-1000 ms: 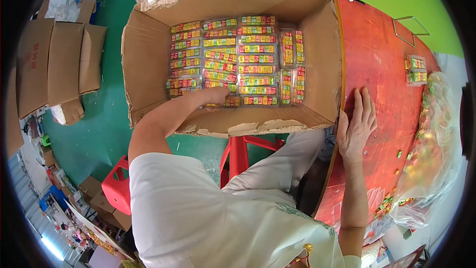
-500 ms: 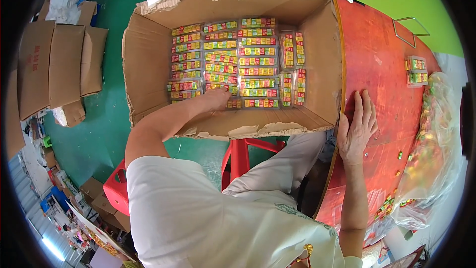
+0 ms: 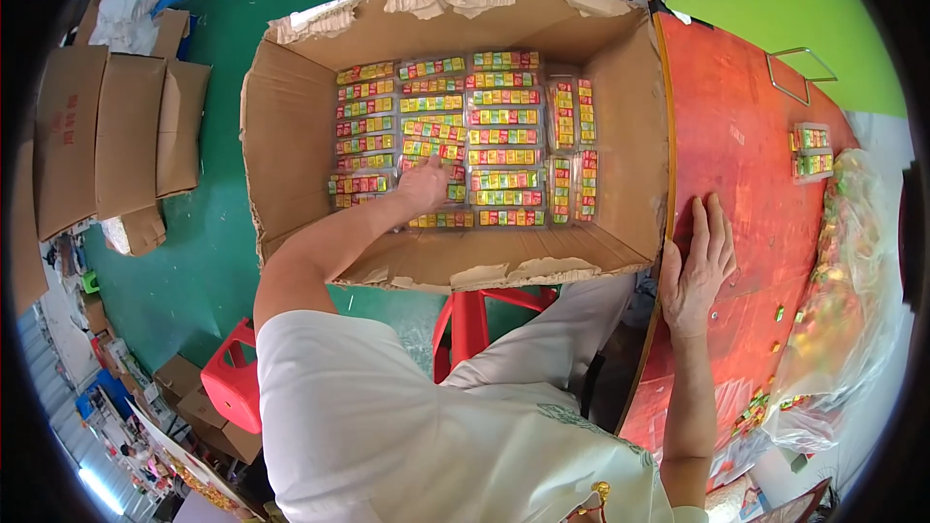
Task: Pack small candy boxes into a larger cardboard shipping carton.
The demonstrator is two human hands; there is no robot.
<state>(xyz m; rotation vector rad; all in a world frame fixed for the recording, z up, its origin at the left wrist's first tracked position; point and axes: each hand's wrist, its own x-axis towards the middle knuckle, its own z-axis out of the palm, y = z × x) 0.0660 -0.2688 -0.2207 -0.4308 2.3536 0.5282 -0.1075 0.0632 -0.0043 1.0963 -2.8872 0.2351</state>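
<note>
A large open cardboard box stands in front of me, its torn rim facing up. On its bottom, clear plastic packs of small red, yellow and green wrapped cubes lie in columns, with several packs turned sideways at the right. My left hand reaches inside and touches packs in the second column from the left. Its index finger is stretched out; the other fingers are partly hidden, and no pack is lifted. My right hand lies flat and open on the red tabletop, right of the box, holding nothing.
Two similar clear packs sit on the tabletop's far right, beside a large clear bag of loose cubes. A green board with a wire handle is behind. Red stools and flattened cartons stand on the green floor.
My left hand has moved farther from me over the packs, away from the box's near wall. My right hand stays on the tabletop. The whole view has shifted slightly.
</note>
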